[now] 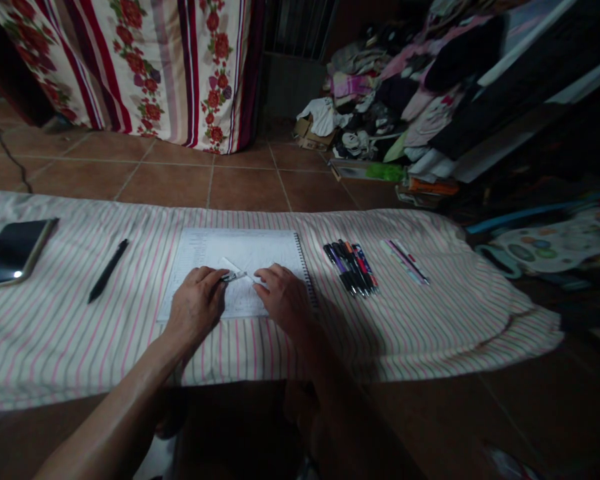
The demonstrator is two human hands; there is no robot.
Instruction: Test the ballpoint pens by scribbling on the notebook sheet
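Observation:
A spiral-bound sheet of paper [240, 257] lies on a striped cloth [430, 313] spread over the tiled floor. My left hand [195, 308] rests on the paper's lower left part, its fingers pinched on a small pen [234, 276]. My right hand [284, 297] lies just right of it, fingers curled down on a clear ruler [233, 265] that sits at a slant on the paper. The two hands almost touch at the fingertips.
A black pen [108, 270] and a phone [14, 251] lie on the cloth to the left. A bunch of pens [351, 268] and two more pens [405, 261] lie to the right. A floral bedsheet [145, 67] hangs behind; a clothes pile [395, 93] fills the back right.

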